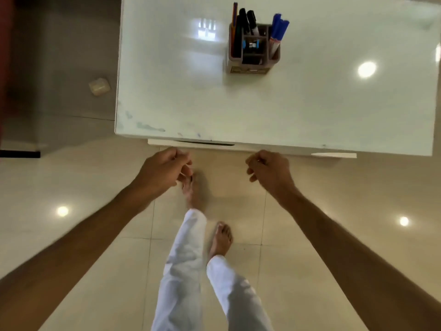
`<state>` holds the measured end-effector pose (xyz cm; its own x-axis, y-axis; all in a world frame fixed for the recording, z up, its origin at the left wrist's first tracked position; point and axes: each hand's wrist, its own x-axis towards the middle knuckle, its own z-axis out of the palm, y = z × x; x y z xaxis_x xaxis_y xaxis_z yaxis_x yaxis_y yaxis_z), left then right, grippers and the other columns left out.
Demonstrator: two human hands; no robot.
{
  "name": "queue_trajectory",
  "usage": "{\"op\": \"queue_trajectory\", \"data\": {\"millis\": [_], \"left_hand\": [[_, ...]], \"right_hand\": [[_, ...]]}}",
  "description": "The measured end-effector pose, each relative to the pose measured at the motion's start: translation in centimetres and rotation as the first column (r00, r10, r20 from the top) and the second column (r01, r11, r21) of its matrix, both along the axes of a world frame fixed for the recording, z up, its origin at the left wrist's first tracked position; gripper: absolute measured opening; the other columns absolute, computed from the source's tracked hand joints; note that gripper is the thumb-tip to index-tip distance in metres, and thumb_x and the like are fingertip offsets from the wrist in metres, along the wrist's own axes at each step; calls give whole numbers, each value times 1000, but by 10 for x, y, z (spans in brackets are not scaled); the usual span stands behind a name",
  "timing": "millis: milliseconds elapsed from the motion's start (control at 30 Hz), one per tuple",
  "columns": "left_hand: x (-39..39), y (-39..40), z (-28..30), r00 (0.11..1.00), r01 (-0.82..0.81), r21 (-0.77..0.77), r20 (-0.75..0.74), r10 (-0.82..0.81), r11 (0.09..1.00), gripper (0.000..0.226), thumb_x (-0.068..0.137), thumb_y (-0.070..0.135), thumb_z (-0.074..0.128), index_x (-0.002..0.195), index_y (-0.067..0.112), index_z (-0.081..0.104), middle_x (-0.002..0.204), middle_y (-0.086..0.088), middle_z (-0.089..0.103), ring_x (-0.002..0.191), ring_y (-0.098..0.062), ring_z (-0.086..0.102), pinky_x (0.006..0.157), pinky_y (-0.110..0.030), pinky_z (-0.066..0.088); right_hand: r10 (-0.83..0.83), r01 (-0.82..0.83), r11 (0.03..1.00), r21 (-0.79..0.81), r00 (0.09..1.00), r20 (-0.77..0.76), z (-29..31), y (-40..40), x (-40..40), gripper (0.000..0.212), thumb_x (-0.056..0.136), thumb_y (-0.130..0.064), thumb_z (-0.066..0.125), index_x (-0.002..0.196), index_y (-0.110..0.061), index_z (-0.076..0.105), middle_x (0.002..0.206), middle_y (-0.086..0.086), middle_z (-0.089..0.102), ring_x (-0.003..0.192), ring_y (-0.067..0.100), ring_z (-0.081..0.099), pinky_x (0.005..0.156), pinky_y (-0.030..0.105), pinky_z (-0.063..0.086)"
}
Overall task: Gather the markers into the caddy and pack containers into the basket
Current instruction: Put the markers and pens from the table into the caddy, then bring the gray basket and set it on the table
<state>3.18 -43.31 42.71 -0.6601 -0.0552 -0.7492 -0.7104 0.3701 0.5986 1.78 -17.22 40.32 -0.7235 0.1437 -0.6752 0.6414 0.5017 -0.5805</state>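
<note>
On the desk (310, 103), the caddy (253, 51) holds black and blue markers (278, 28); nearer, left hand (164, 169) and right hand (269, 168) curl loosely, each grip empty.

Glossy white table (310, 103) with marker-filled caddy (253, 53); small pale block (99, 86) on floor (71, 177)

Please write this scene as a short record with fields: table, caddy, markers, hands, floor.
table: white table, glossy
caddy: brown caddy, upright on the table
markers: blue markers in the right compartment, black markers at the back left
left hand: fingers curled, below the table's near edge
right hand: fingers curled, nothing visibly held
floor: small pale container lying left of the table
</note>
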Motion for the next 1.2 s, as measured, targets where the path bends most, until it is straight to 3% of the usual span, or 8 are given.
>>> {"op": "queue_trajectory", "data": {"millis": [267, 400, 533, 667, 933, 1067, 1200], "left_hand": [[70, -8, -15, 999, 34, 4, 12, -34, 999, 38, 107, 49, 49, 96, 22, 75, 83, 3, 79, 70, -11, 75, 71, -30, 53], [92, -19, -57, 998, 62, -11, 34, -62, 998, 40, 106, 52, 49, 96, 24, 75, 83, 4, 79, 72, -13, 76, 70, -30, 52], [110, -34, -107, 998, 65, 82, 5, -65, 995, 35, 102, 54, 56, 94, 28, 77, 84, 1, 79, 69, -15, 75, 72, -33, 59], [118, -46, -167, 998, 61, 194, -2, -62, 979, 32, 102, 51, 58, 95, 26, 77, 85, -2, 77, 73, -18, 74, 77, -38, 58], [118, -61, -327, 991, -131, 215, 29, 127, 968, 35, 99, 50, 61, 102, 18, 74, 88, -1, 76, 82, -19, 73, 80, -38, 55], [105, -58, -394, 952, -303, 257, 32, 306, 918, 28, 104, 41, 56, 98, 20, 74, 86, 2, 77, 83, -18, 73, 78, -36, 56], [90, -54, -453, 864, -449, 297, -97, 495, 843, 20, 102, 36, 61, 100, 19, 72, 91, 2, 76, 88, -17, 72, 80, -36, 55]], "right_hand": [[40, -38, 999, -28, 995, 87, -7, 19, 64, 19, 101, -10, 60, 98, -11, 78, 87, 8, 79, 70, 16, 72, 51, 9, 46], [9, -3, 999, -44, 993, 117, -45, 19, 91, 18, 102, -11, 60, 102, -11, 78, 91, 10, 78, 73, 18, 72, 60, 19, 50], [-137, 141, 989, -45, 987, 87, -104, 12, 119, 14, 102, -16, 61, 101, -17, 76, 93, 8, 80, 71, 17, 74, 63, 27, 53], [-284, 307, 935, -177, 948, 144, -168, 3, 133, 13, 100, -24, 67, 108, -17, 75, 104, 10, 81, 80, 19, 78, 70, 31, 57], [-496, 533, 755, -382, 845, 197, -318, -8, 110, 30, 105, -35, 52, 111, -16, 74, 114, 8, 82, 109, 29, 78, 86, 41, 57], [-552, 535, 707, -463, 827, 112, -373, 1, 81, 38, 105, -36, 48, 118, -11, 74, 119, 11, 80, 112, 32, 76, 96, 45, 56], [-647, 531, 642, -552, 762, -19, -415, 16, 46, 40, 106, -33, 49, 122, -5, 73, 119, 13, 80, 109, 31, 78, 98, 45, 60]]}}
